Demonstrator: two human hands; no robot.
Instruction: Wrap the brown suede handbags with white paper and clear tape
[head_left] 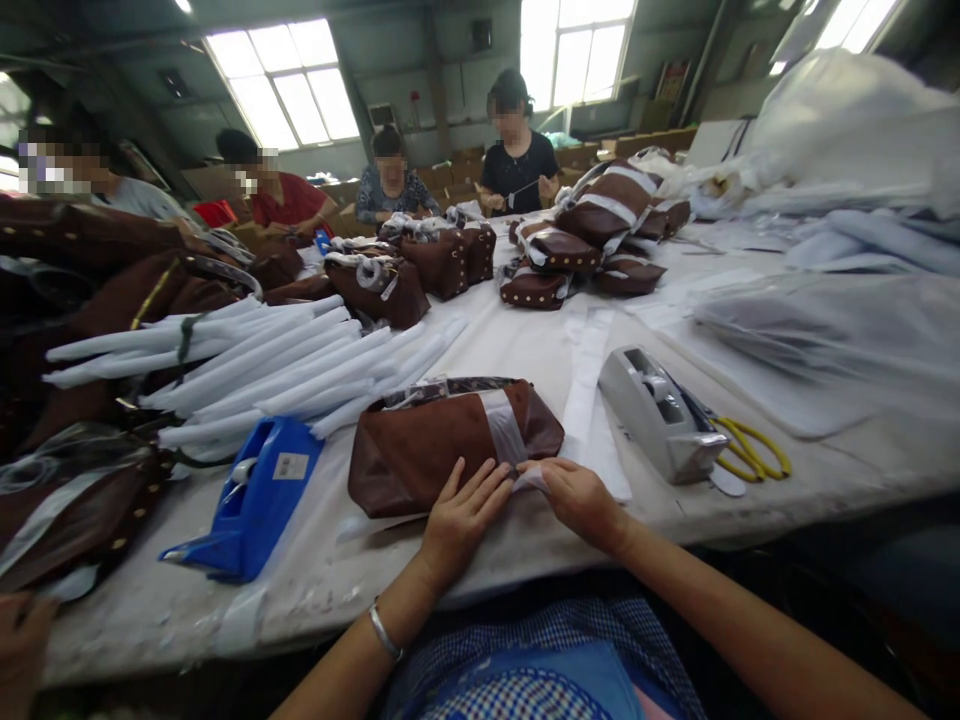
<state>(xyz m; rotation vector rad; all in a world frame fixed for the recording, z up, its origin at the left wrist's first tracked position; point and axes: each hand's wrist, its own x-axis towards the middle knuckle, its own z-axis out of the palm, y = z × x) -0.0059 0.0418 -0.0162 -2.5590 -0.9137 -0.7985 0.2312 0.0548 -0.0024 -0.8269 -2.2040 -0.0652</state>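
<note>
A brown leather bag (435, 445) lies on its side on the white table (525, 350) just in front of me. A white paper strip (504, 425) wraps over its right part. My left hand (461, 515) lies flat on the bag's near edge, fingers stretched toward the strip. My right hand (574, 495) pinches the strip's lower end at the bag's near right corner.
A grey tape dispenser (660, 415) and yellow-handled scissors (750, 455) sit to the right, a blue tape dispenser (255, 495) to the left. Rolled white paper tubes (285, 365) and more brown bags (405, 275) lie beyond. Several people work at the far end. Plastic sheets (825, 320) cover the right side.
</note>
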